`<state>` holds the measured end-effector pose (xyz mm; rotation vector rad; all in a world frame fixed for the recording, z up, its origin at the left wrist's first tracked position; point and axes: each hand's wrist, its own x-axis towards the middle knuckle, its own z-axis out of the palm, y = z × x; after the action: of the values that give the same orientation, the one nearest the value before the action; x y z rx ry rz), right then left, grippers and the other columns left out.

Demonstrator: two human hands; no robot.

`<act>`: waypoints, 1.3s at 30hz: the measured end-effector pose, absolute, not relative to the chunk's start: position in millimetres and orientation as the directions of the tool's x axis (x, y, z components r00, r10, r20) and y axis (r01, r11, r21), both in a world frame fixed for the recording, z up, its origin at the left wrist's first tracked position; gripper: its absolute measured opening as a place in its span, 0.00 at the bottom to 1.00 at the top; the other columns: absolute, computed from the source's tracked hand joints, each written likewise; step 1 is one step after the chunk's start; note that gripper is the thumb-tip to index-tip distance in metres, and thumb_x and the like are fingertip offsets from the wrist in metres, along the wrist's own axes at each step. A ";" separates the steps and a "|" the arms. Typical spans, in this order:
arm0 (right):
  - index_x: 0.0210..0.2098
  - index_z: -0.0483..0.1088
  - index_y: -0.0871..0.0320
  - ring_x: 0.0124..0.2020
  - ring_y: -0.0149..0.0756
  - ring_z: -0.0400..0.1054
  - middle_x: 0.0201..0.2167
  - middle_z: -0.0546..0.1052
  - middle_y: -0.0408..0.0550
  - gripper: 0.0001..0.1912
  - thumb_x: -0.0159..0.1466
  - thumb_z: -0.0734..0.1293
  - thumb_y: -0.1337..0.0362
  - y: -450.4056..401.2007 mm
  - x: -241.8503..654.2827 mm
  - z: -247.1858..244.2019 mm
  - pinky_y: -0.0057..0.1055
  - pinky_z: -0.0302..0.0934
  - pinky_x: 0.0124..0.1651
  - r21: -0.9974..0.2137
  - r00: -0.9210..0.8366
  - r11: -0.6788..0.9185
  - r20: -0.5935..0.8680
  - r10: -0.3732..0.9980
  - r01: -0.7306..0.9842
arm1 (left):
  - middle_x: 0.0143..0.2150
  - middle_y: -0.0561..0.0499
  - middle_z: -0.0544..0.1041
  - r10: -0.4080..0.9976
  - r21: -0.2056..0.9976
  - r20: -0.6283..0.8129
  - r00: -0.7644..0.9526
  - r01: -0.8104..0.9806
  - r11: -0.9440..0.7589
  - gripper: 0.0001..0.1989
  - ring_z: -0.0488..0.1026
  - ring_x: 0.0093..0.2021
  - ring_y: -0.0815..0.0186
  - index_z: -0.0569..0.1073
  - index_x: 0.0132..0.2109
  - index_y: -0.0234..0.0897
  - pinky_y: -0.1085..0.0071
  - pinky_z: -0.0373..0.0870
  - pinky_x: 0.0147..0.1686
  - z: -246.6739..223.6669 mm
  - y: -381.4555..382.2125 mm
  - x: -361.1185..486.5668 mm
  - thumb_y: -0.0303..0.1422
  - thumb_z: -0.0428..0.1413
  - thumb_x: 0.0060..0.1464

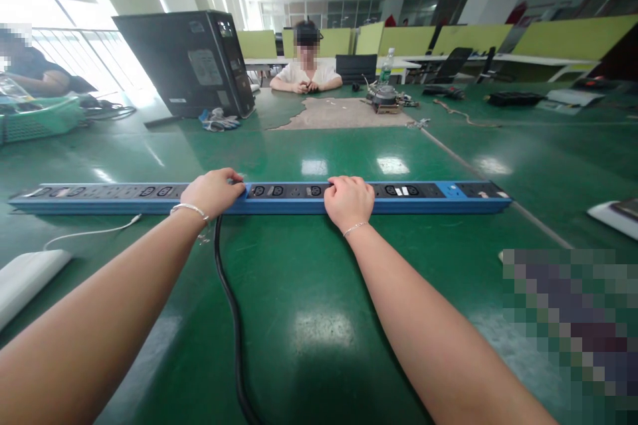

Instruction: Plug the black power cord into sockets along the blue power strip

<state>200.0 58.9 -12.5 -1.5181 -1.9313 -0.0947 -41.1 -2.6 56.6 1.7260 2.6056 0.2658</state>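
Observation:
A long blue power strip (279, 206) with black socket panels lies flat across the green table, left to right in front of me. My left hand (213, 194) is closed over it left of the middle, thumb and fingers bent onto its top and far edge. Right of the middle, my right hand (351, 201) wraps over the same strip with the knuckles up; its fingertips are hidden behind the far edge. A thick black cable (229, 279) comes from below the strip near my left wrist and runs toward me.
Ahead on the left stands a black computer tower (187, 66), with gloves (218, 120) at its foot. A green basket (40, 121) is at the far left. Opposite me sits a person (309, 70). A metal device (385, 98) and a bottle (387, 66) stand far right of centre.

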 end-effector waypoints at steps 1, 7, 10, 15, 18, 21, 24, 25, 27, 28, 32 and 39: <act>0.39 0.75 0.53 0.45 0.41 0.63 0.40 0.77 0.47 0.17 0.59 0.56 0.66 59.1 200.0 -12.6 0.38 0.49 0.47 -0.337 -0.098 0.320 0.537 0.838 0.885 | 0.36 0.47 0.78 0.919 0.145 0.068 -0.390 0.915 0.377 0.21 0.74 0.37 0.55 0.75 0.44 0.46 0.64 0.67 0.34 58.2 -1.3 -41.6 0.47 0.49 0.46; 0.40 0.75 0.54 0.45 0.41 0.63 0.40 0.77 0.48 0.18 0.59 0.56 0.66 60.2 200.3 -14.2 0.38 0.48 0.47 -0.335 -0.103 0.325 0.539 0.836 0.884 | 0.18 0.55 0.72 0.920 0.200 -0.090 -0.381 0.898 0.392 0.21 0.72 0.25 0.62 0.75 0.43 0.42 0.70 0.65 0.27 69.0 9.4 -46.0 0.44 0.53 0.42; 0.40 0.75 0.54 0.45 0.40 0.63 0.40 0.77 0.47 0.17 0.59 0.56 0.66 60.2 200.3 -14.7 0.38 0.48 0.47 -0.336 -0.099 0.326 0.546 0.832 0.884 | 0.17 0.56 0.72 0.923 0.199 -0.098 -0.371 0.902 0.384 0.20 0.71 0.24 0.63 0.76 0.42 0.42 0.71 0.64 0.27 69.8 10.5 -46.0 0.43 0.53 0.41; 0.40 0.75 0.54 0.45 0.41 0.63 0.40 0.78 0.47 0.17 0.59 0.56 0.66 59.4 200.1 -14.3 0.38 0.48 0.47 -0.337 -0.099 0.325 0.545 0.833 0.884 | 0.18 0.55 0.73 0.918 0.208 -0.050 -0.394 0.895 0.395 0.22 0.72 0.25 0.62 0.75 0.44 0.44 0.70 0.64 0.27 64.4 4.1 -44.8 0.45 0.51 0.43; 0.39 0.75 0.54 0.44 0.40 0.63 0.40 0.78 0.47 0.17 0.59 0.56 0.66 59.5 200.1 -14.1 0.38 0.49 0.47 -0.339 -0.098 0.328 0.548 0.831 0.882 | 0.19 0.54 0.73 0.918 0.234 -0.033 -0.396 0.890 0.392 0.23 0.72 0.24 0.62 0.75 0.45 0.44 0.69 0.66 0.28 60.4 1.1 -45.4 0.46 0.50 0.44; 0.40 0.75 0.54 0.44 0.41 0.63 0.40 0.78 0.47 0.18 0.59 0.56 0.66 59.9 200.1 -14.0 0.38 0.49 0.47 -0.339 -0.098 0.327 0.546 0.832 0.882 | 0.20 0.53 0.74 0.918 0.246 -0.005 -0.396 0.890 0.385 0.23 0.73 0.26 0.61 0.75 0.45 0.44 0.68 0.66 0.30 57.3 -0.1 -46.3 0.47 0.50 0.45; 0.40 0.75 0.54 0.44 0.41 0.63 0.40 0.78 0.48 0.18 0.59 0.56 0.66 60.1 200.1 -13.8 0.38 0.48 0.47 -0.339 -0.099 0.325 0.542 0.835 0.883 | 0.22 0.52 0.75 0.915 0.243 0.011 -0.402 0.889 0.388 0.23 0.73 0.28 0.60 0.75 0.45 0.44 0.67 0.67 0.32 55.3 -0.4 -47.1 0.47 0.49 0.45; 0.40 0.75 0.54 0.45 0.41 0.63 0.40 0.78 0.48 0.18 0.59 0.56 0.66 60.1 200.0 -13.8 0.38 0.48 0.47 -0.339 -0.100 0.325 0.541 0.835 0.883 | 0.23 0.51 0.75 0.914 0.241 0.016 -0.405 0.889 0.389 0.23 0.74 0.28 0.59 0.75 0.46 0.44 0.66 0.67 0.32 54.7 -0.6 -47.2 0.48 0.49 0.46; 0.40 0.75 0.54 0.45 0.41 0.63 0.40 0.77 0.47 0.18 0.59 0.56 0.66 59.9 200.0 -13.7 0.38 0.48 0.47 -0.338 -0.101 0.326 0.541 0.835 0.883 | 0.25 0.50 0.76 0.914 0.237 0.027 -0.404 0.891 0.387 0.23 0.74 0.29 0.59 0.75 0.46 0.45 0.66 0.67 0.33 54.1 -1.2 -47.2 0.48 0.49 0.46; 0.40 0.75 0.53 0.45 0.40 0.63 0.40 0.77 0.47 0.18 0.59 0.56 0.66 59.8 200.0 -13.7 0.38 0.48 0.47 -0.338 -0.101 0.325 0.541 0.835 0.883 | 0.27 0.50 0.77 0.914 0.234 0.032 -0.404 0.892 0.386 0.22 0.74 0.30 0.59 0.75 0.46 0.45 0.66 0.67 0.33 53.9 -1.6 -46.9 0.48 0.49 0.46; 0.39 0.75 0.53 0.45 0.40 0.63 0.40 0.77 0.47 0.17 0.59 0.56 0.66 59.4 200.0 -13.5 0.38 0.48 0.46 -0.333 -0.099 0.322 0.544 0.833 0.886 | 0.29 0.50 0.78 0.912 0.209 0.044 -0.407 0.897 0.390 0.22 0.74 0.31 0.58 0.74 0.46 0.45 0.65 0.67 0.34 54.1 -4.6 -43.2 0.47 0.48 0.47; 0.40 0.75 0.53 0.44 0.41 0.64 0.40 0.77 0.47 0.17 0.60 0.56 0.66 59.7 200.5 -13.9 0.38 0.49 0.46 -0.315 -0.107 0.319 0.541 0.834 0.894 | 0.28 0.49 0.78 0.914 0.177 0.051 -0.403 0.904 0.389 0.23 0.75 0.32 0.57 0.74 0.47 0.45 0.65 0.67 0.36 56.9 -5.7 -42.0 0.47 0.47 0.48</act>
<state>200.5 59.7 -13.9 -1.5222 -1.9437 -0.1191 -42.0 -5.7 56.9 1.6854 2.5720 0.2731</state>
